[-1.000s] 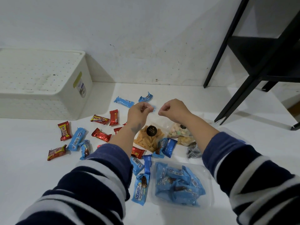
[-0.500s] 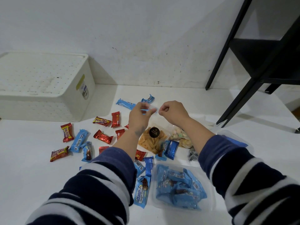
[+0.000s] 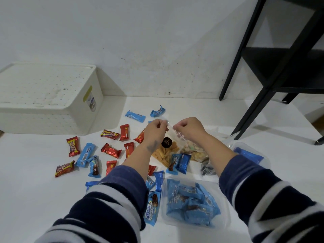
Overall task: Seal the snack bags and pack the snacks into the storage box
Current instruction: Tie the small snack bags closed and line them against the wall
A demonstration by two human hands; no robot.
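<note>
storage box (image 3: 52, 109): 1 | clear tubs (image 3: 226, 207): 2 | hands (image 3: 156, 128): 2

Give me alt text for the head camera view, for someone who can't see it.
Two hands, the left hand and right hand, pinch the top edge of a clear snack bag above a white table scattered with red and blue wrapped snacks. A clear tub of blue packets sits near; a white storage box stands far left.

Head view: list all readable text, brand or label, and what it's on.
"Beng-beng": red wrapper, upright at left.
"beng-beng", upside down: red wrapper near the white box.
"Beng-be...", partly legible: red wrapper.
Blue wrapper: cursive brand, unreadable.
Round black sticker: too small.
White box label: blurred.
</note>
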